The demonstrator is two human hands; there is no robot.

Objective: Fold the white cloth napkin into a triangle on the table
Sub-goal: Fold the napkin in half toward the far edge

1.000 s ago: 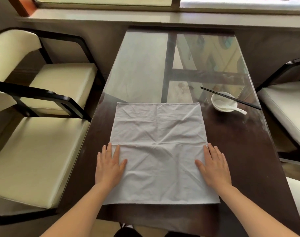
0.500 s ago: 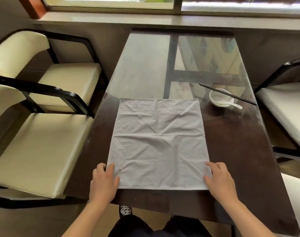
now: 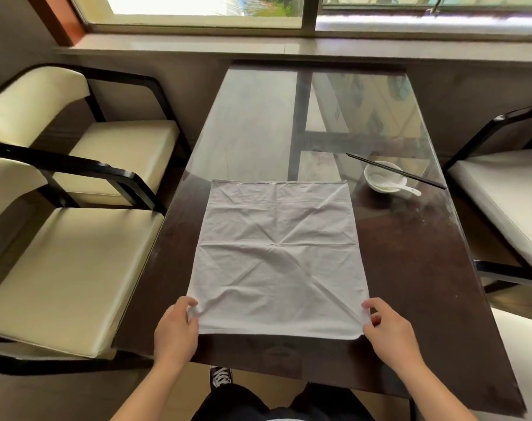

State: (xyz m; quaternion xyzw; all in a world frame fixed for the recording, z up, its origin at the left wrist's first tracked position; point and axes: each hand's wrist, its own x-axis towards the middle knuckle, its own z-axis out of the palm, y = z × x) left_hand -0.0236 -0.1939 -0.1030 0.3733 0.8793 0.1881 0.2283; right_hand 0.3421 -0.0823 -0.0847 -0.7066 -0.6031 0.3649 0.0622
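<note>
The white cloth napkin [image 3: 278, 256] lies spread open as a creased square on the dark glass-topped table [image 3: 410, 268], its near edge close to the table's front. My left hand [image 3: 176, 332] pinches the napkin's near left corner between thumb and fingers. My right hand [image 3: 389, 332] pinches the near right corner the same way. Both near corners are lifted slightly off the table; the far edge stays flat.
A white bowl [image 3: 383, 177] with a white spoon [image 3: 405, 188] and black chopsticks [image 3: 395, 171] across it sits at the far right of the napkin. Cream-cushioned chairs [image 3: 61, 268] stand to the left, another chair [image 3: 507, 189] to the right. A window sill runs behind.
My hands slid from flat on the napkin's middle sides back to its near corners and closed on them. The view has tilted up a little.
</note>
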